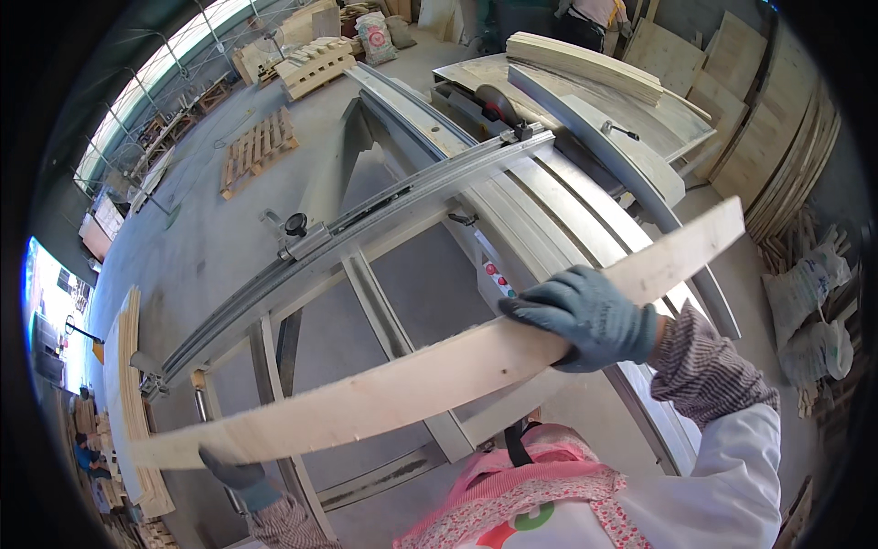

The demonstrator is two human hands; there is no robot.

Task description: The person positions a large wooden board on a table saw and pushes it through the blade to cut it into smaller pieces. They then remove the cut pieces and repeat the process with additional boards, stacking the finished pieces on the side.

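A long, pale wooden board stretches across in front of me, its right end higher than its left. From above, my right hand, in a blue-grey glove, wraps round it right of the middle. My left hand, gloved alike, grips the lower edge near the left end, its fingers partly hidden behind the wood. Beneath and beyond the board stands a sliding table saw with an open metal frame, a long crosscut fence and a round blade at the far side.
Cut wooden strips are stacked on the saw's far table. More long boards stand in a pile at the left. Red buttons show on the saw's side. A pallet lies on the floor. A co-worker stands at the back.
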